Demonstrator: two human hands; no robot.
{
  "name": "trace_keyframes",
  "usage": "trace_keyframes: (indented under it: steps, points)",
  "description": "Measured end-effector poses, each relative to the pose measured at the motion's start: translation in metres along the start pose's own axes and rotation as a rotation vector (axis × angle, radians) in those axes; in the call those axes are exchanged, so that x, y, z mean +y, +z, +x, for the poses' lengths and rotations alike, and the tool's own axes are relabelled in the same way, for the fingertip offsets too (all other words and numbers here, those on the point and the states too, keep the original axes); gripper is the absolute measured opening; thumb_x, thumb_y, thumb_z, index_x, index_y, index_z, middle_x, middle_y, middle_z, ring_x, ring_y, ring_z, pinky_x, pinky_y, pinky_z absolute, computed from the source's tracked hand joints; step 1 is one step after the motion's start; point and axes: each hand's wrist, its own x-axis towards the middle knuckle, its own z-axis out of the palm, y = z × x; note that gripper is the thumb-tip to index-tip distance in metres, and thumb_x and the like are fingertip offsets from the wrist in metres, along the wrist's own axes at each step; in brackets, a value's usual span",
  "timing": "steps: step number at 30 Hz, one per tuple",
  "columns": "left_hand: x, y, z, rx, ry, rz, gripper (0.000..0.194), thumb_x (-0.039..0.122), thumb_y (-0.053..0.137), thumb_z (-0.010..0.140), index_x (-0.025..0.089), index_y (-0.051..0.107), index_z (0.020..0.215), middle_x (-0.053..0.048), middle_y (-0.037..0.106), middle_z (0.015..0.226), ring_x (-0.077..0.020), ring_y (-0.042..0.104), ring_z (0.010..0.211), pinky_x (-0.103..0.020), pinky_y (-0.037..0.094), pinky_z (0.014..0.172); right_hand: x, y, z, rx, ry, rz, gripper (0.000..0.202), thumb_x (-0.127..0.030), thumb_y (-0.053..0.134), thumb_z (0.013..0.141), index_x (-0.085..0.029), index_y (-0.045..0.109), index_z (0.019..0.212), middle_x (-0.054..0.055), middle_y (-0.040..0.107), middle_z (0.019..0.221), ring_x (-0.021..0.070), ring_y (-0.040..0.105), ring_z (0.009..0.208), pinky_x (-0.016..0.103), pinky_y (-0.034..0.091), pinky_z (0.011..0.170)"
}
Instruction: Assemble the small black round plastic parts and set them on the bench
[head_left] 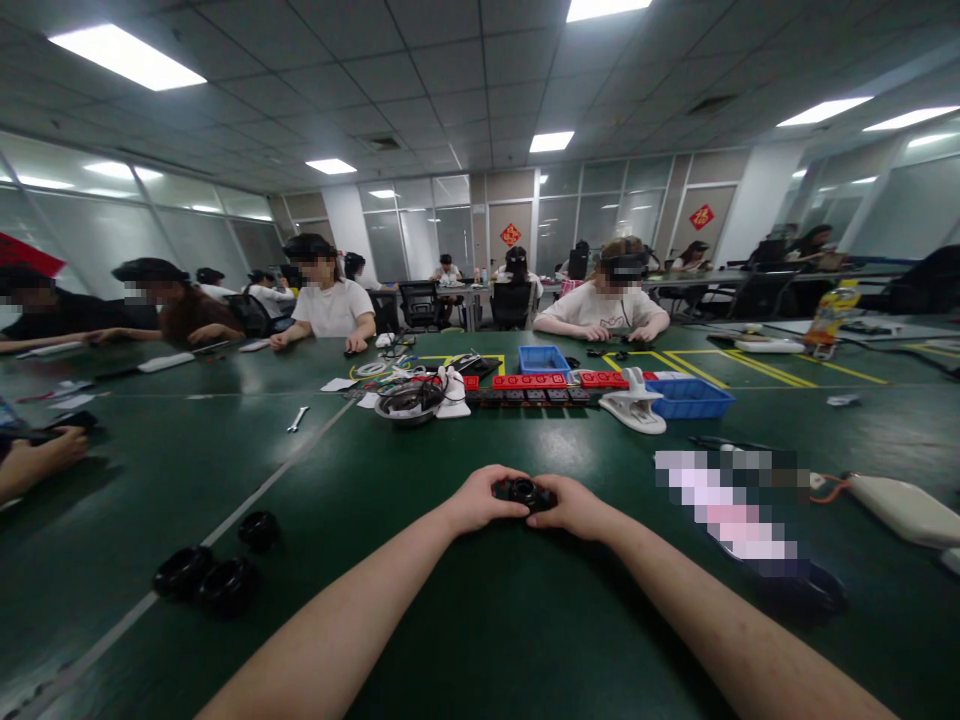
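Note:
Between my two hands is a small black part (524, 491) with a round ring on its upper face, held low over the green table (480, 620). My left hand (487, 497) is closed on its left side, thumb in front and fingers behind. On the right side, my right hand (568, 506) grips the same part with its thumb and fingers. The underside of the part is hidden. Several black rings lie apart from my hands at the left, among them one ring (259, 530) a little behind the others.
A wrench (298, 419) lies at the left. Farther back are a bowl of cables (409, 405), a white stand (636, 402) and a blue bin (688, 398). A white power bank (904, 508) lies at the right. Several people sit around; one person's hand (45, 462) is at the left edge.

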Motion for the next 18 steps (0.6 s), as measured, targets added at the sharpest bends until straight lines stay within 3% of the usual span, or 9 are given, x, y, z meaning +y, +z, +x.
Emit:
trace_keyframes:
  steps: [11,18]
  points:
    - [0.0,0.018,-0.001,0.213,-0.111,0.059,0.045,0.033,0.07,0.051,0.017,0.056,0.09,-0.004,0.054,0.089,-0.0171,0.05,0.079,-0.027,0.039,0.069,-0.007,0.013,0.001,0.183,0.202,-0.184,0.037,-0.043,0.066,0.052,-0.018,0.048,0.073,-0.001,0.054,0.07,0.0129,0.049,0.061,0.02,0.027,0.047]
    - [-0.007,0.028,0.003,0.364,-0.147,0.175,0.042,0.034,0.069,0.051,0.017,0.054,0.087,-0.002,0.053,0.085,-0.0175,0.049,0.081,-0.028,0.037,0.07,-0.017,0.031,0.001,0.358,0.307,-0.333,0.028,-0.04,0.057,0.062,-0.018,0.046,0.075,0.003,0.054,0.075,0.0147,0.051,0.063,0.022,0.024,0.046]
